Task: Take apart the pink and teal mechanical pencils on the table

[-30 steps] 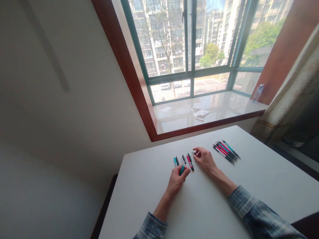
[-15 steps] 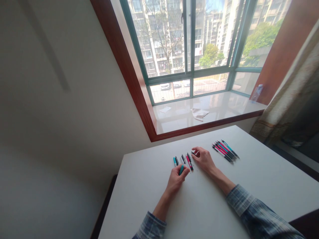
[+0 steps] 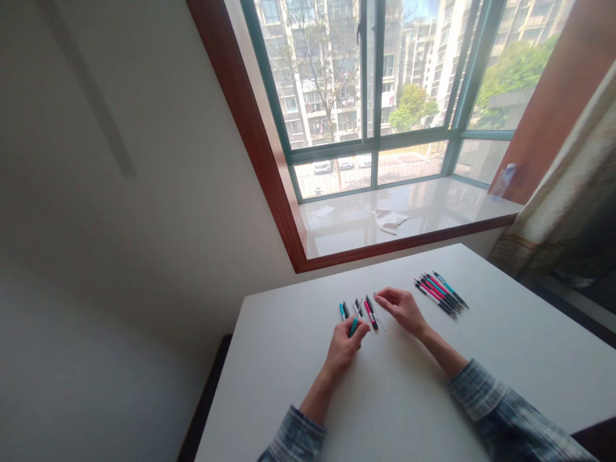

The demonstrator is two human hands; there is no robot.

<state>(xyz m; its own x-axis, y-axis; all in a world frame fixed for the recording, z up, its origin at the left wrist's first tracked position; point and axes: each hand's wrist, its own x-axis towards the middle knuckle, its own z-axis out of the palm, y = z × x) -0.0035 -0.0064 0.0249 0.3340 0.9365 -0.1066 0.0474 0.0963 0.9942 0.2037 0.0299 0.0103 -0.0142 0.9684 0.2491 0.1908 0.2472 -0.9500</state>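
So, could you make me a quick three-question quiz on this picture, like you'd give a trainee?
1. Which hand holds the teal pen part?
2. True or false: the clear plastic bottle is on the windowsill.
3. Where does the row of pens lie? A) on the windowsill; B) to the right of the right hand; C) at the table's left edge.

Key: 1. The left hand. 2. True. 3. B.
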